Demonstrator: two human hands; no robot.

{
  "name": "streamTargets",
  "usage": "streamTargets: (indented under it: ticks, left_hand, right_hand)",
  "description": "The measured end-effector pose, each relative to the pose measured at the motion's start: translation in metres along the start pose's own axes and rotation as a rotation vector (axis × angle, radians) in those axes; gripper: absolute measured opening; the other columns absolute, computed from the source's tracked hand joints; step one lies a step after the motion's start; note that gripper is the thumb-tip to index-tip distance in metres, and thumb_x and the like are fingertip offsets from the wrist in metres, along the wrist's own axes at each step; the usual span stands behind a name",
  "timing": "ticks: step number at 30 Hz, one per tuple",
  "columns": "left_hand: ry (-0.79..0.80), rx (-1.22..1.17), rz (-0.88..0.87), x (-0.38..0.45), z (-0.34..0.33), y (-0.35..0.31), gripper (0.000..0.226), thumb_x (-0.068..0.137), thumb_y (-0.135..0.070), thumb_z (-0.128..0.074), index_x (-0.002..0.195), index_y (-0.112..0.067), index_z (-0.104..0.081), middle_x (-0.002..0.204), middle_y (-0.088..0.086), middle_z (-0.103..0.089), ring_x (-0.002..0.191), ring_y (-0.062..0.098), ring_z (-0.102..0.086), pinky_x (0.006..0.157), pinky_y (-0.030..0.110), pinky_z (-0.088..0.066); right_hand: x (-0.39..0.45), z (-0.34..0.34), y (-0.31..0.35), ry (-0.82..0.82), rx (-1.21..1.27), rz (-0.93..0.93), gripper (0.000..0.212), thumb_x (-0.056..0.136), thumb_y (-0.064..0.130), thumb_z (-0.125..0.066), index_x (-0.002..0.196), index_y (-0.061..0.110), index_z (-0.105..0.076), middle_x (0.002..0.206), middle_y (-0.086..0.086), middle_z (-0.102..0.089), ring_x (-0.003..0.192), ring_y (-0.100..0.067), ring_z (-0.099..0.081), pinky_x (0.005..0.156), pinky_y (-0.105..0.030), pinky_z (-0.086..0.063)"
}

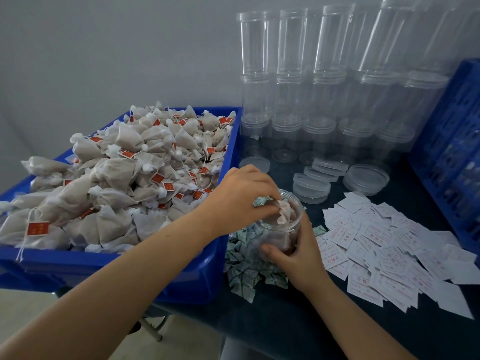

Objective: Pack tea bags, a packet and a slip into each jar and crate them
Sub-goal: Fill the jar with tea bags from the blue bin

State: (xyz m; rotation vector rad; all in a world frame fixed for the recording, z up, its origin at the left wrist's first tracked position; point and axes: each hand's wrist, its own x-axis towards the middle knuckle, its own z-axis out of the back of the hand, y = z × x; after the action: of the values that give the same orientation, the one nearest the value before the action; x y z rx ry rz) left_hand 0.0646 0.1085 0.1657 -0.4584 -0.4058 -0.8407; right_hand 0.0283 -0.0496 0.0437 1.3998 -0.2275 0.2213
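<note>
A blue bin (109, 258) at my left brims with soft, gauzy tea bags (124, 178), pyramid-shaped with red paper tags. My left hand (241, 193) reaches over its rim, fingers pinched on one tea bag (284, 214) at the mouth of the clear jar (280, 229). The jar sits tilted on a heap of green-printed packets (244, 271), its long axis leaning toward me. My right hand (301, 253) curls around the jar's lower wall, steadying it. Glossy white slips (389, 245) fan out just right of that hand, which I judge the nearer for them. Lids (311, 188), stacked empty jars (324, 87) and a blue crate (452, 152) stand beyond.
</note>
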Motion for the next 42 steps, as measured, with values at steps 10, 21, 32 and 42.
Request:
streamTargets:
  ticks: [10,21,32,42]
  left_hand:
    - [-0.039,-0.058,0.037,0.000,0.002,0.000,0.017,0.085,-0.019,-0.069,0.100,-0.012,-0.072,0.093,-0.002,-0.071,0.092,0.020,-0.058,0.081,0.047,-0.047]
    - [-0.323,0.143,0.387,-0.007,0.035,0.049,0.015,0.090,-0.013,-0.062,0.101,-0.011,-0.073,0.091,-0.003,-0.070,0.080,0.006,-0.056,0.078,0.010,-0.039]
    - [0.189,0.549,0.876,-0.017,0.010,0.093,0.035,0.092,-0.021,-0.053,0.127,-0.019,-0.056,0.126,0.010,-0.058,0.116,0.029,-0.051,0.088,0.039,-0.043]
    - [0.390,0.834,0.932,-0.027,0.007,0.099,0.034,0.093,-0.020,-0.049,0.126,-0.014,-0.052,0.133,0.010,-0.052,0.128,0.029,-0.038,0.102,0.042,-0.032]
  right_hand:
    - [0.000,-0.002,0.002,0.012,0.047,0.026,0.096,0.058,0.047,-0.084,0.139,0.051,-0.033,0.140,0.002,-0.046,0.129,-0.015,-0.053,0.103,-0.049,-0.050]
    - [-0.002,-0.002,0.003,0.011,0.062,0.024,0.090,0.054,0.053,-0.082,0.130,0.060,-0.036,0.123,0.018,-0.050,0.117,-0.014,-0.060,0.096,-0.045,-0.055]
    - [-0.002,-0.002,0.003,0.009,0.070,0.032,0.087,0.054,0.057,-0.084,0.126,0.070,-0.037,0.118,0.024,-0.052,0.114,-0.016,-0.063,0.091,-0.045,-0.058]
    - [-0.005,-0.002,0.008,0.023,0.065,0.025,0.089,0.055,0.056,-0.082,0.129,0.064,-0.034,0.124,0.021,-0.050,0.116,-0.013,-0.061,0.095,-0.045,-0.056]
